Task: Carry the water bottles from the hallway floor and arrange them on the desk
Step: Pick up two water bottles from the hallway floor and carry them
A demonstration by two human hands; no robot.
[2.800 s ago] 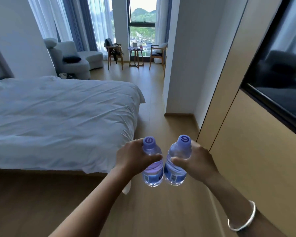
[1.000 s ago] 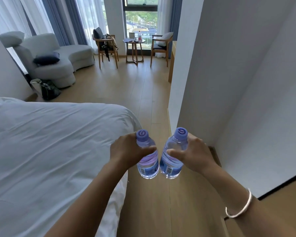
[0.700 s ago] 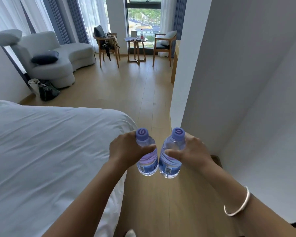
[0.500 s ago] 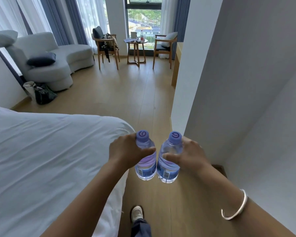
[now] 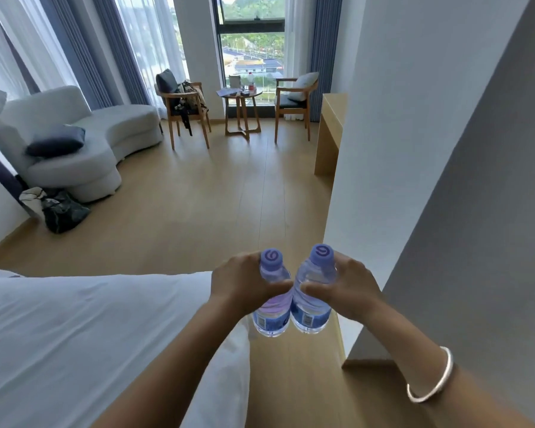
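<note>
Beside the bed (image 5: 74, 335), above the wooden floor (image 5: 198, 211), one water bottle (image 5: 272, 307) is gripped by the left hand (image 5: 241, 285), and another bottle (image 5: 314, 301), touching it, by the right hand (image 5: 346, 291).

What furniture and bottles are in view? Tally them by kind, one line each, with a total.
Water bottles: 2, left bottle and right bottle
Wooden chairs: 2, left chair and right chair
Round side table: 1
Sofa: 1
Bed: 1
Desk: 1
Total: 8
</note>
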